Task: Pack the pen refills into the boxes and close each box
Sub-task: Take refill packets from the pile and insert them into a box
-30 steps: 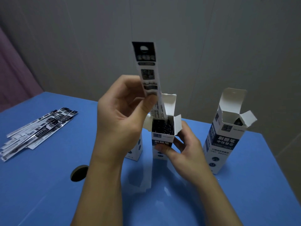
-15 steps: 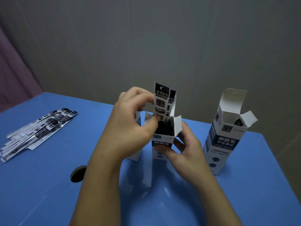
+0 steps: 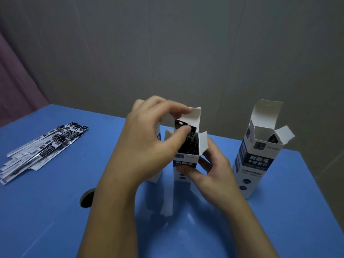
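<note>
Refill (image 3: 183, 125) now sunk almost fully into box (image 3: 186, 161), left hand (image 3: 149, 144) lowered.

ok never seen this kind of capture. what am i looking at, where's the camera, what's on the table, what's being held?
There is no robot here: a person works with two bare hands, and a single wide-angle camera worn on their head looks forward and down at them.

The left hand pinches the top of a packaged pen refill that is almost fully down inside the middle box. The right hand grips that box low on its side and steadies it on the blue table. Its top flaps stand open.

A second open box stands on the right. Another box is mostly hidden behind the left hand. A loose pile of refills lies on the far left, waiting to be packed, and a round hole shows in the tabletop.
</note>
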Action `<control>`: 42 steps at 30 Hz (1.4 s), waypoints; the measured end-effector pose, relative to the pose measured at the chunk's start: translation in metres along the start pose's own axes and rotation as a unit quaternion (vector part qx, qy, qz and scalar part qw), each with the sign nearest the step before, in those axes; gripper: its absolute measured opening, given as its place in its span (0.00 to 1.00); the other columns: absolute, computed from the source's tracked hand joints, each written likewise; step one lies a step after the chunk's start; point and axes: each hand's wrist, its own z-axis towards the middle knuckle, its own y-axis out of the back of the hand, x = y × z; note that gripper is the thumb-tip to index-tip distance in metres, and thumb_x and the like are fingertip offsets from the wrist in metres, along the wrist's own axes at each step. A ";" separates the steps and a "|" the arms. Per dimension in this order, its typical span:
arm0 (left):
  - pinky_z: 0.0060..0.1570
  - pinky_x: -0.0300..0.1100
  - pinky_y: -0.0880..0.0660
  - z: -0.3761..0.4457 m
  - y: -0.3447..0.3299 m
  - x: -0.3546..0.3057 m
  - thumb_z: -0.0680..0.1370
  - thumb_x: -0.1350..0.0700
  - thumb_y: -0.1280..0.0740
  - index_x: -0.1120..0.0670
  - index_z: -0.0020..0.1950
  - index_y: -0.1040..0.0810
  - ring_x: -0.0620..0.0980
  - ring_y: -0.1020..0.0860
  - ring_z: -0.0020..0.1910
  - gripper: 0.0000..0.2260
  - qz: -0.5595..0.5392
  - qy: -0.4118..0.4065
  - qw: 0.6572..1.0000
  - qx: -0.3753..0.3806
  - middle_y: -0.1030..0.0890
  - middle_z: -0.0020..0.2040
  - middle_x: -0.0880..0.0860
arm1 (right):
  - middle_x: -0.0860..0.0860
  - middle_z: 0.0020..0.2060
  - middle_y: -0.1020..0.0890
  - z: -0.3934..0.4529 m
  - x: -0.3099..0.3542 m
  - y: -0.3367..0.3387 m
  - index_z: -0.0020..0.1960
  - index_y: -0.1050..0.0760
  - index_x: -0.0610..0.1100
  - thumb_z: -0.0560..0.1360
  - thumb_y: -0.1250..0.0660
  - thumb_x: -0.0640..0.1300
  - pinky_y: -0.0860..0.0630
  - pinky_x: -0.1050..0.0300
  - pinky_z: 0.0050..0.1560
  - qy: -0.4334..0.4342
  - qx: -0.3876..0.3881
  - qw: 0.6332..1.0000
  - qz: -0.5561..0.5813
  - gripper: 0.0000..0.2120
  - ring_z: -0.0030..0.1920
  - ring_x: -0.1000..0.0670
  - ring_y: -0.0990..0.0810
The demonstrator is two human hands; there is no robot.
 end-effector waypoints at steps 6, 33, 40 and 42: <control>0.47 0.55 0.28 -0.001 -0.011 0.004 0.74 0.51 0.30 0.43 0.46 0.16 0.45 0.25 0.44 0.04 0.084 -0.042 0.995 0.030 0.20 0.42 0.41 | 0.54 0.52 0.17 0.002 -0.004 -0.001 0.60 0.25 0.53 0.70 0.23 0.33 0.24 0.46 0.64 0.004 -0.016 1.000 0.004 0.25 0.57 0.48 0.20; 0.47 0.42 0.36 0.002 -0.010 0.004 0.74 0.54 0.30 0.49 0.46 0.17 0.47 0.30 0.46 0.03 0.136 -0.066 0.988 -0.017 0.21 0.42 0.42 | 0.55 0.52 0.17 0.003 -0.010 0.002 0.61 0.25 0.54 0.69 0.23 0.32 0.25 0.47 0.65 0.002 -0.015 1.000 0.008 0.27 0.58 0.50 0.20; 0.47 0.46 0.31 0.002 -0.021 0.012 0.75 0.57 0.28 0.49 0.46 0.14 0.51 0.29 0.49 0.05 0.121 -0.073 0.990 -0.024 0.20 0.45 0.44 | 0.56 0.51 0.17 0.003 -0.005 0.001 0.60 0.25 0.52 0.69 0.23 0.34 0.24 0.53 0.63 -0.006 -0.015 1.000 -0.012 0.25 0.56 0.52 0.19; 0.51 0.50 0.28 -0.003 -0.021 0.014 0.78 0.56 0.30 0.48 0.50 0.14 0.51 0.29 0.51 0.06 0.091 -0.054 0.994 -0.027 0.20 0.48 0.43 | 0.57 0.51 0.17 -0.002 0.001 0.001 0.60 0.25 0.52 0.70 0.23 0.35 0.23 0.58 0.61 -0.016 -0.017 0.999 -0.022 0.24 0.56 0.54 0.19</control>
